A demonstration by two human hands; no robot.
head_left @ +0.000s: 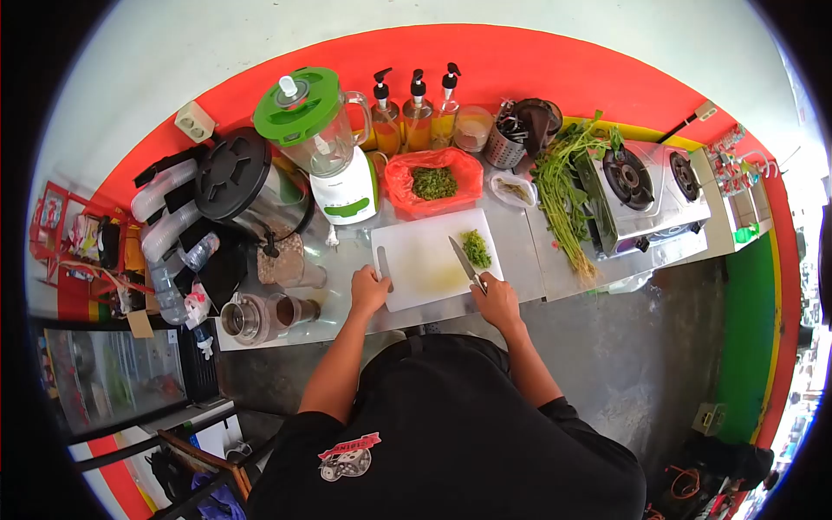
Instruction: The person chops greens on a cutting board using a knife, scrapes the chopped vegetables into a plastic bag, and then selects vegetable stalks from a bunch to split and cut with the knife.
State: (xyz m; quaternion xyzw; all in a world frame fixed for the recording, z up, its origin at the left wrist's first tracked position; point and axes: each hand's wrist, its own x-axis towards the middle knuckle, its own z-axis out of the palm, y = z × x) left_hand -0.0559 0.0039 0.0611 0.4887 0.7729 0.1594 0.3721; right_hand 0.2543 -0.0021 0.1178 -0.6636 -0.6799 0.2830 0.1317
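A white cutting board (425, 251) lies on the steel counter in front of me, with a damp greenish patch in its middle. My left hand (369, 290) is closed at the board's left edge, by its grey handle slot. In my right hand (497, 300) is a knife (465, 260), its blade pointing up and left over the board. Chopped green herbs (476, 249) form a small pile just right of the blade. Behind the board, an orange-red plastic bag (400, 184) lies open with more chopped greens (433, 182) in it.
A green-lidded blender (342, 186) and pump bottles (417, 113) line the back. Long leafy stalks (563, 191) lie beside the two-burner gas stove (650, 195) at right. A black-lidded container (234, 173) and glass jars (247, 319) stand left.
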